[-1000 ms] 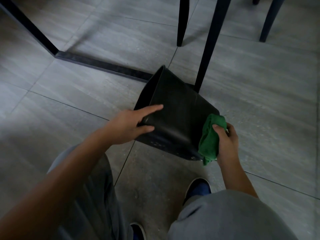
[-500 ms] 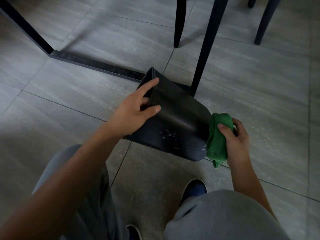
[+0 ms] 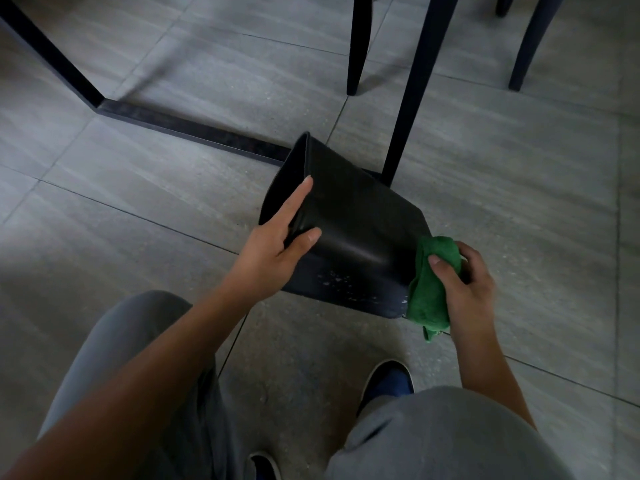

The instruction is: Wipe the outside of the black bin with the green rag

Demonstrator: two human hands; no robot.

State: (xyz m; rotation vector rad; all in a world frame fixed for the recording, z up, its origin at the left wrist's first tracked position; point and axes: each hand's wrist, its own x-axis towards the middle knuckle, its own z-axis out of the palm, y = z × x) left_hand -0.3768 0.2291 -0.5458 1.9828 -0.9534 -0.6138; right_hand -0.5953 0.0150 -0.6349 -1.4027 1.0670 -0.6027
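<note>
The black bin (image 3: 360, 237) lies tipped on its side on the floor, its open mouth facing left and away. My left hand (image 3: 277, 247) grips the bin's rim, fingers over the edge and thumb on the outer wall. My right hand (image 3: 460, 285) holds the bunched green rag (image 3: 429, 289) against the bin's bottom end at the right. Pale specks show on the bin's near side. The bin's bottom face is hidden behind the rag.
A black table frame bar (image 3: 194, 128) runs along the grey tiled floor behind the bin. A thin black leg (image 3: 412, 98) stands right behind the bin, with more chair legs (image 3: 356, 46) farther back. My knees and shoes (image 3: 388, 382) are close below.
My left hand shifted from the bin's side up to its rim. The bin turned a little, showing the speckled side. My right hand kept the rag at the bin's bottom end.
</note>
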